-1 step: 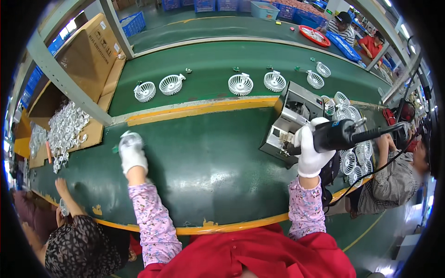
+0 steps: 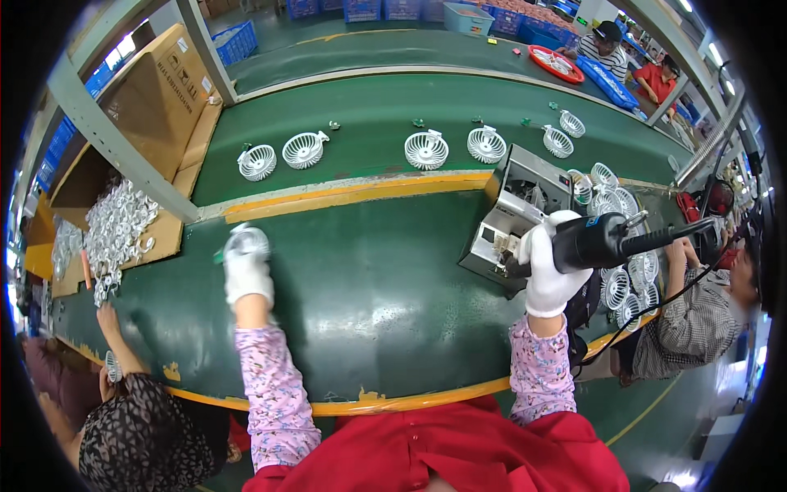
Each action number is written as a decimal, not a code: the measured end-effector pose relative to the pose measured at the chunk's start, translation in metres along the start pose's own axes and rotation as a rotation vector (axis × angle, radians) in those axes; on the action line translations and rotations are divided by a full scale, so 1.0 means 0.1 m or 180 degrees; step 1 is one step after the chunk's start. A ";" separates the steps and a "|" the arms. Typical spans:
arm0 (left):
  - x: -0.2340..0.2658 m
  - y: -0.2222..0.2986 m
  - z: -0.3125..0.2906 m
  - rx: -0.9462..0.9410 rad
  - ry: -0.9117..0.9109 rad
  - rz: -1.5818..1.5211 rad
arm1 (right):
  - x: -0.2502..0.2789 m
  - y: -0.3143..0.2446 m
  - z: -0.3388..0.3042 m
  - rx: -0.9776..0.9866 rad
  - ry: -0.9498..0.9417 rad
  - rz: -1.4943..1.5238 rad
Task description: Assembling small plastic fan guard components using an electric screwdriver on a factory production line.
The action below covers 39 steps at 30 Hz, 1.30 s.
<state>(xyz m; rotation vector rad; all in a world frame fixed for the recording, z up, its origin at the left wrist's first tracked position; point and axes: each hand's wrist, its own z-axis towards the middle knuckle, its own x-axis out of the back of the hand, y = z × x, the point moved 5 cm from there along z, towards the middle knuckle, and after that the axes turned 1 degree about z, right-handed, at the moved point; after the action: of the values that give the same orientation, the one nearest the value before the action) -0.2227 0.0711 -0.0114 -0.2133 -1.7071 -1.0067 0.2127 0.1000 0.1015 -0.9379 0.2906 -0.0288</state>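
Note:
My left hand, in a white glove, is closed on a white round slotted fan cover over the left part of the green bench. A small green piece shows at its edge. This hand is a little blurred, and its fingers are partly covered. My right hand, gloved too, grips a black electric screwdriver with a cord running off to the right. The tool's tip is hidden behind my hand, beside a grey metal box-shaped device; I cannot tell whether they touch.
Several slotted covers lie along the green conveyor belt ahead. More covers are piled right of the device. At left, a cardboard box stands by a heap of small white parts. Co-workers sit on both sides; one's hand reaches toward that heap.
My left hand has shifted slightly to the right with the fan cover. The left co-worker's hand has moved up toward the heap of white parts. My right hand has barely moved.

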 end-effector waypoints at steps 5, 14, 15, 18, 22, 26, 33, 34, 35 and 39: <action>-0.55 1.15 -1.26 -0.3144 -0.0333 0.0680 | -0.18 -0.17 -0.22 -0.0375 -0.0087 0.0289; -0.56 1.46 -2.23 -0.4304 -0.0700 -0.0557 | -0.33 -0.03 -0.49 -0.0455 -0.0339 0.0427; -0.52 1.46 -2.16 -0.4293 -0.0713 -0.0614 | -0.33 0.03 -0.52 -0.0529 -0.0347 0.0405; -0.43 1.52 -1.93 -0.4157 -0.0865 -0.0784 | -0.29 0.21 -0.60 -0.0416 -0.0386 0.0300; -0.53 1.48 -1.79 -0.4029 -0.1022 -0.0738 | -0.30 0.37 -0.70 -0.0593 -0.0321 0.0412; -0.70 1.41 -1.78 -0.3924 -0.1542 -0.0729 | -0.36 0.39 -0.74 -0.0929 -0.0480 0.0653; -0.72 1.39 -1.80 -0.3845 -0.1559 -0.0612 | -0.40 0.38 -0.74 -0.0970 -0.0721 0.0649; -0.70 1.40 -1.81 -0.3849 -0.1553 -0.0614 | -0.40 0.39 -0.73 -0.1100 -0.0621 0.0761; -0.70 1.40 -1.82 -0.3767 -0.1583 -0.0519 | -0.39 0.37 -0.71 -0.1093 -0.0621 0.0759; -0.74 1.40 -1.91 -0.3889 -0.1465 -0.0395 | -0.10 0.27 -0.35 -0.0561 -0.0052 0.0897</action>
<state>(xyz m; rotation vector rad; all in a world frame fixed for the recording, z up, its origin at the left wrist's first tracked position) 0.0238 0.0478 0.0067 -1.1984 -1.2586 -2.1141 0.1917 0.0897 0.0630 -1.0640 0.4129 0.2668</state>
